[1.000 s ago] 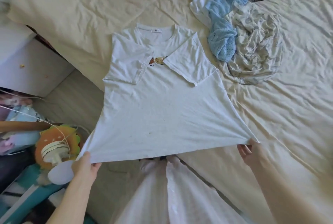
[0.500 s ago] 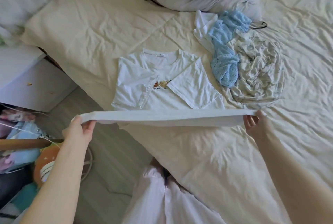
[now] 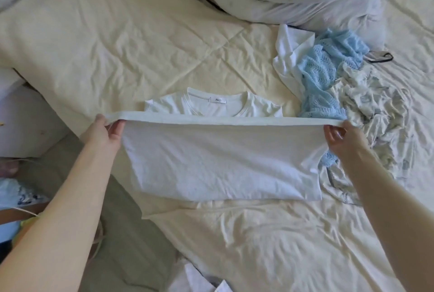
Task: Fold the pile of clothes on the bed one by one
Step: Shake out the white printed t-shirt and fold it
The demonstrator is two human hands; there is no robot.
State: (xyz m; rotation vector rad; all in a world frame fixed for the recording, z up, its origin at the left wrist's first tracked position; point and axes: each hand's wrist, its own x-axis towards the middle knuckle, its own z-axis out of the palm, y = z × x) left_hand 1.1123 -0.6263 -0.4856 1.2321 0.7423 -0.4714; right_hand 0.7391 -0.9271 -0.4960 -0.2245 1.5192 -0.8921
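The left hand (image 3: 103, 132) pinches the left corner of the t-shirt (image 3: 220, 162) hem, fingers closed on the fabric. Between the grips the hem runs taut, folded toward the collar on the bed (image 3: 117, 40). The right hand (image 3: 340, 135) clamps the right corner; the clothes pile (image 3: 366, 94) lies just beyond it.

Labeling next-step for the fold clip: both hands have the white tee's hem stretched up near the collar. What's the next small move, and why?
Probably lower the hem onto the shoulders just below the collar and let go. The left hand and right hand pinch the white T-shirt at its hem corners, held taut above the bed, with the lower half already doubled over.
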